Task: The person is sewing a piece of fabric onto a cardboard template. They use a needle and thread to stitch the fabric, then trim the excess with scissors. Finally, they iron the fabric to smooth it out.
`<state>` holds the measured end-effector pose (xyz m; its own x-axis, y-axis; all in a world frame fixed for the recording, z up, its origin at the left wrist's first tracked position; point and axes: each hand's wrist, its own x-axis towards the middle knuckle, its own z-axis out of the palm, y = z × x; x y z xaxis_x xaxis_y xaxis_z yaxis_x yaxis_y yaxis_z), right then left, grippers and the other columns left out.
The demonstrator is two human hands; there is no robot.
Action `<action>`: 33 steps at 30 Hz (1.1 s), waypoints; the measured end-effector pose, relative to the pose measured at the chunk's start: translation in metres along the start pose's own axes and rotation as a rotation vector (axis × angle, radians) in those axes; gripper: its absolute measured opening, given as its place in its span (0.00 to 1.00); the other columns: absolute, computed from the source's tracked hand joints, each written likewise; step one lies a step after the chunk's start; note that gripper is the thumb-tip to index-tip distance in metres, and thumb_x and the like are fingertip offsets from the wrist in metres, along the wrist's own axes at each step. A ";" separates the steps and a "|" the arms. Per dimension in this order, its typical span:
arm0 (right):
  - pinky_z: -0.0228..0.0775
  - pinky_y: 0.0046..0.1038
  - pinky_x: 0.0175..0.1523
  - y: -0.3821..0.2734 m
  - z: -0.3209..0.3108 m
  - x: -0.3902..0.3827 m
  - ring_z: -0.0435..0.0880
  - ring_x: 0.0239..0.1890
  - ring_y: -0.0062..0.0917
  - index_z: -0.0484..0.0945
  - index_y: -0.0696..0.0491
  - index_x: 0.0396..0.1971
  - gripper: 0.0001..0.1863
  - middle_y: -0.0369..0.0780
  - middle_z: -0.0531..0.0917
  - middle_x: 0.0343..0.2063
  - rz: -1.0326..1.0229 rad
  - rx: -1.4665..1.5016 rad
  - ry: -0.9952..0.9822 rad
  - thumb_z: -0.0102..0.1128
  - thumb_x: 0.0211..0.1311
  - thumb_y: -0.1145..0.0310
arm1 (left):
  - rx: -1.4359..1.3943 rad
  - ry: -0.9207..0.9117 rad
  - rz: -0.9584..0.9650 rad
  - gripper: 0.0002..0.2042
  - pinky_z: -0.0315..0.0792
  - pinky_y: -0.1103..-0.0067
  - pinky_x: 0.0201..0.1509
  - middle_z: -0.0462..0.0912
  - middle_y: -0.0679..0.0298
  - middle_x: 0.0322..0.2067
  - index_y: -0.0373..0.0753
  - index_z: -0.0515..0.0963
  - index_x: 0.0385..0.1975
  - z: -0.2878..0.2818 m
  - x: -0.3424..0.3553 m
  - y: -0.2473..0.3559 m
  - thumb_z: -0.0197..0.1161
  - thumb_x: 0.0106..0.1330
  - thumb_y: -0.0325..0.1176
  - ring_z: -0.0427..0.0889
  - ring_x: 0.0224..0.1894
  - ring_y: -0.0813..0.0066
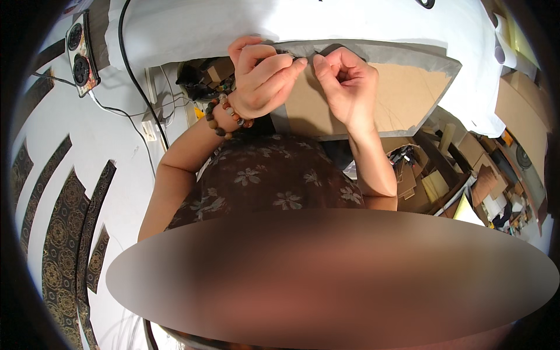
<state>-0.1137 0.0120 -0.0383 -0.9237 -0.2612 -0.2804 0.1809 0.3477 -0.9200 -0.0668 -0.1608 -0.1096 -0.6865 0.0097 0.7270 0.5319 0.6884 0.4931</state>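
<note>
My left hand, with a beaded bracelet at the wrist, is raised over the top edge of a tan board with a grey border. Its thumb and forefinger are pinched at a small dark bit I cannot make out. My right hand is curled just to its right, thumb and forefinger together by a dark shape on that same grey edge; what it holds, if anything, is hidden. The board lies at the front of a white-covered surface.
A fan device with cables stands at the left. Patterned dark strips lie on white below it. Boxes and cardboard pieces crowd the right, and a bin of scraps is behind my left wrist. A blurred oval covers the bottom.
</note>
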 end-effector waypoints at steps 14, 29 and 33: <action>0.62 0.18 0.23 -0.001 0.004 -0.002 0.65 0.16 0.10 0.78 0.55 0.19 0.11 0.31 0.71 0.10 -0.047 -0.227 0.147 0.71 0.56 0.74 | -0.075 -0.091 -0.025 0.12 0.67 0.57 0.63 0.83 0.71 0.41 0.40 0.86 0.34 0.006 0.008 0.002 0.72 0.48 0.25 0.78 0.45 0.67; 0.61 0.18 0.23 0.043 -0.034 0.006 0.66 0.17 0.09 0.78 0.57 0.19 0.13 0.31 0.75 0.11 0.184 -0.072 0.224 0.68 0.61 0.72 | -0.058 -0.319 0.031 0.07 0.64 0.60 0.69 0.85 0.65 0.51 0.35 0.85 0.35 0.021 -0.010 0.010 0.67 0.56 0.26 0.78 0.55 0.68; 0.62 0.18 0.24 0.036 -0.029 0.005 0.67 0.17 0.08 0.79 0.57 0.19 0.13 0.31 0.76 0.11 0.113 -0.206 0.299 0.68 0.62 0.71 | -0.154 -0.307 -0.023 0.09 0.71 0.65 0.61 0.84 0.63 0.49 0.35 0.85 0.37 0.025 -0.010 0.026 0.68 0.57 0.25 0.79 0.52 0.64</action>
<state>-0.1213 0.0494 -0.0653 -0.9651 0.0527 -0.2565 0.2435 0.5412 -0.8049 -0.0583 -0.1249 -0.1163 -0.8039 0.2291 0.5488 0.5670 0.5737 0.5911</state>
